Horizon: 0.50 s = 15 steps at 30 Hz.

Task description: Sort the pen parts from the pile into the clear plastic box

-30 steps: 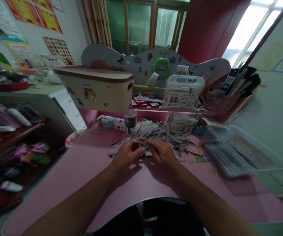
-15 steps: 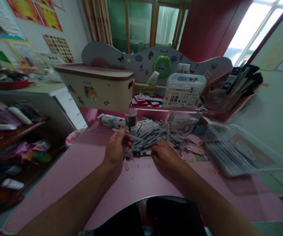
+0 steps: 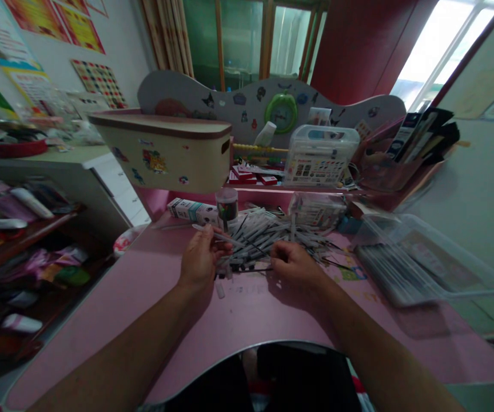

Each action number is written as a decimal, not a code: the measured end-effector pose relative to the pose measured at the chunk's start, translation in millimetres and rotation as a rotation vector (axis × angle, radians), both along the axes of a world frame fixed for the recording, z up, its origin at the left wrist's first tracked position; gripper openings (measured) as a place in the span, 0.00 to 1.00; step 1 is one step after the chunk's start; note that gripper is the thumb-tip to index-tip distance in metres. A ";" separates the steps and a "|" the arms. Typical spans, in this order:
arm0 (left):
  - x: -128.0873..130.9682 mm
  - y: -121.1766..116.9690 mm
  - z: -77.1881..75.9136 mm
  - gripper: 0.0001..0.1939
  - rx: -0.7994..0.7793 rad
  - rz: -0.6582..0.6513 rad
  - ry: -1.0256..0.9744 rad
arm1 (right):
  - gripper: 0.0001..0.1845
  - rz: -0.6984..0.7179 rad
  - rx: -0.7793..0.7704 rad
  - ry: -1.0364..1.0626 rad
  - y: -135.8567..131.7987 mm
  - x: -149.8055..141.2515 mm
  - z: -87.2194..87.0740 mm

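My left hand is closed around a pale, see-through pen barrel that slants down to the right. My right hand is pinched on a thin dark rod, which looks like a pen refill. The rod points up and left toward the barrel's end; whether it enters the barrel I cannot tell. Behind both hands lies a heap of grey-white pen barrels. Small black pieces lie in front of the heap. A small clear piece rests on the pink table nearer to me.
At the right is a clear plastic box with a bundle of pens in it. A clear cup and a long carton stand behind the heap. A beige bin and a clear carry case sit on the shelf above.
My right hand has lifted slightly off the table and shifted right, and the dark rod now shows between my hands. My left hand still holds the barrel almost in place.
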<state>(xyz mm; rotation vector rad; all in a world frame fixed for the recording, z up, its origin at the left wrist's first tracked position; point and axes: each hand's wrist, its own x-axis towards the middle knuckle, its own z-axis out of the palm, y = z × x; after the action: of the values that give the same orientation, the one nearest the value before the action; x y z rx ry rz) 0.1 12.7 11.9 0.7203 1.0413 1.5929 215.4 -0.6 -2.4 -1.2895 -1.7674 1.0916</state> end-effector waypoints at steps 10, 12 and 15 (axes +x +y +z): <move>0.5 3.3 4.4 0.11 -0.075 0.079 -0.117 | 0.08 0.013 -0.308 0.372 -0.8 4.1 6.3; 0.8 3.1 5.0 0.10 -0.079 0.075 -0.118 | 0.08 0.009 -0.363 0.414 -3.2 1.9 3.6; 1.3 2.8 4.6 0.10 -0.077 0.062 -0.114 | 0.10 0.015 -0.388 0.449 -4.9 0.3 0.2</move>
<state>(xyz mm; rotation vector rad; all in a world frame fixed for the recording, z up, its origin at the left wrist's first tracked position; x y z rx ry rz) 1.4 15.5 16.4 0.5433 1.0439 1.6183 215.7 -5.5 -2.2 -1.1280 -1.2713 1.6435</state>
